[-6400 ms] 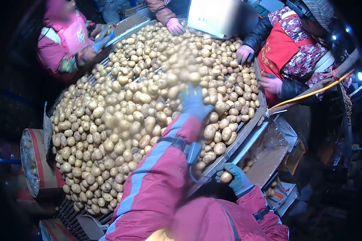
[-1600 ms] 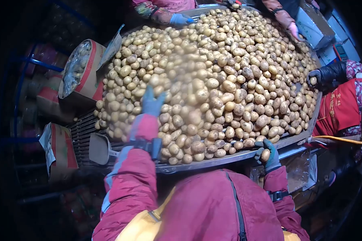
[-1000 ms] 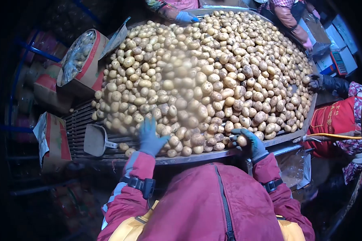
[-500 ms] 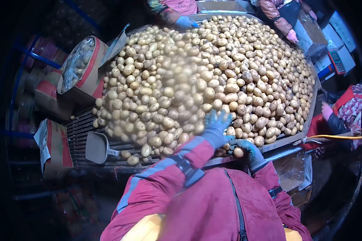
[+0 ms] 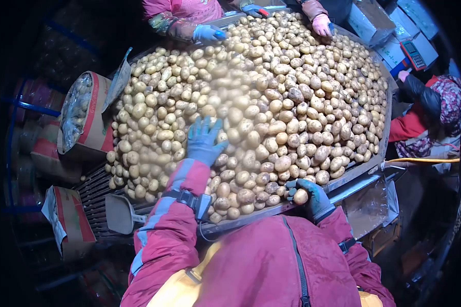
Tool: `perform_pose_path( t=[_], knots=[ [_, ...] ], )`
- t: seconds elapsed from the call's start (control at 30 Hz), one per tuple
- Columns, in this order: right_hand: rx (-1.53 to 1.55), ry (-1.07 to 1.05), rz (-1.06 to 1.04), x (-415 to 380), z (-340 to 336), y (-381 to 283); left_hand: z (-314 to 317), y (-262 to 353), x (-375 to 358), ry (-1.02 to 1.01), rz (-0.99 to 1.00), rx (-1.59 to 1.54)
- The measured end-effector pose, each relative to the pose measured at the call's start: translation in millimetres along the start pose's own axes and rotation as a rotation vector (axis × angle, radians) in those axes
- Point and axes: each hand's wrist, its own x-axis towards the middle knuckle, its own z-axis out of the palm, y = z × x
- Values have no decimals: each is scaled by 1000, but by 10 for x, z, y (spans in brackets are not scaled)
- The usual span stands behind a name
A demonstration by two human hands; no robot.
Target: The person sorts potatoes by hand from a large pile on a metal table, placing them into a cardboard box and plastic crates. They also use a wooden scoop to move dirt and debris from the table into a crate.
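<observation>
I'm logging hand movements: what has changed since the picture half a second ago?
The left hand in a blue-grey glove has moved leftward, away from the right hand in a teal glove, over the heap of tan potatoes. Nothing was visibly taken up or released.

The right hand still holds a round tan potato; the flat grey scoop still lies on the dark slats.

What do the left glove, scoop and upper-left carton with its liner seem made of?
Left glove: matt, probably fabric, closely following the fingers; any coating is unclear.
Scoop: smooth, dull grey; plastic or painted metal, the look doesn't settle which.
Carton: probably cardboard, with matt brown walls; liner: likely clear plastic film, wrinkled and glinting.
</observation>
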Motion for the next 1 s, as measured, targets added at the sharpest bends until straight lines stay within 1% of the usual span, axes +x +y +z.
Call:
perform_pose_path(
  t=[0.07, 0.1, 0.17, 0.2, 0.23, 0.3, 0.37, 0.43, 0.53, 0.57, 0.67, 0.7, 0.77, 0.8, 0.83, 0.9, 0.93, 0.97, 1.0],
  knots=[
    [19, 13, 25, -74, 165, -83, 5, -139, 4, 108, 17, 69],
    [29, 17, 34, -96, 253, -116, 87, -290, 39, 151, -42, 94],
    [32, 46, 29, -82, 275, -111, 274, -707, 84, 206, -230, 78],
    [32, 62, 31, -97, 267, -99, 259, -754, 79, 228, -326, 68],
    [33, 49, 33, -99, 253, -113, 276, -738, 75, 311, -236, -67],
    [41, 20, 39, -100, 229, -117, -19, -447, 12, 465, -50, -334],
    [11, 27, 33, -37, 209, -81, -310, 72, -29, 101, -110, -499],
    [17, 14, 47, 37, 202, -62, -13, 391, -67, 112, 25, -461],
    [61, -82, 94, -46, 423, -161, 81, 722, 55, 67, -36, -272],
    [12, -78, 55, 59, 306, -70, 105, 723, 119, 27, -64, -274],
    [-6, -85, 105, 150, 244, -12, 21, 642, 213, -62, -58, -329],
    [-15, -128, 105, 88, 341, -88, 91, 561, 247, -23, -59, -389],
    [-3, -128, 114, 150, 342, -81, 105, 548, 228, -159, -266, -874],
    [6, -129, 123, 173, 367, -73, -28, 597, 184, -235, -373, -1111],
    [44, -121, 106, 178, 426, -61, -147, 703, 86, -250, -366, -1260],
    [-13, -285, 109, 264, 303, -90, -323, 1006, -121, -326, -260, -1365],
    [-48, -368, 107, 299, 260, -113, -431, 1179, -235, -357, -152, -1433],
    [-57, -244, 31, 198, 462, -151, -503, 1301, -322, -488, -76, -1230],
    [-75, -118, -43, 95, 664, -187, -559, 1434, -442, -585, -66, -1423]
  ],
)
